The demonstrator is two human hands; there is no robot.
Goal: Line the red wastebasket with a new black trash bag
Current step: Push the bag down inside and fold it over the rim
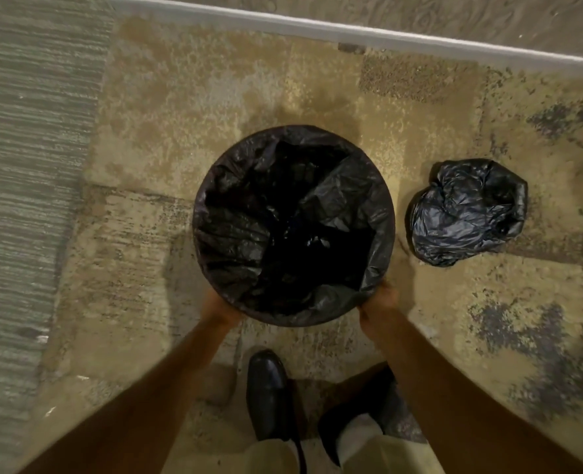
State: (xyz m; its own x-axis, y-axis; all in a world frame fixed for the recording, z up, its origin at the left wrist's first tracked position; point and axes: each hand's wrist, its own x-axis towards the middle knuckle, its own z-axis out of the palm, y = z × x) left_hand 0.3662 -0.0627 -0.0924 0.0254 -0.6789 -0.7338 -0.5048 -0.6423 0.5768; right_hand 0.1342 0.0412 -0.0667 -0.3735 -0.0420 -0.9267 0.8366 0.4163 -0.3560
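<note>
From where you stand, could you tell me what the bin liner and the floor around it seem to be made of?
The liner looks like thin, glossy black plastic film: it crinkles and catches highlights. The floor appears to be low-pile carpet, matte and mottled tan, with a speckled, fibrous texture, though blur leaves that open.

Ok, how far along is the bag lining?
Mostly done: the black bag sits inside the wastebasket, folded over its rim. In hand: the left hand and right hand are at the near rim. Left: perhaps smoothing; a bundled bag lies on the carpet.
</note>
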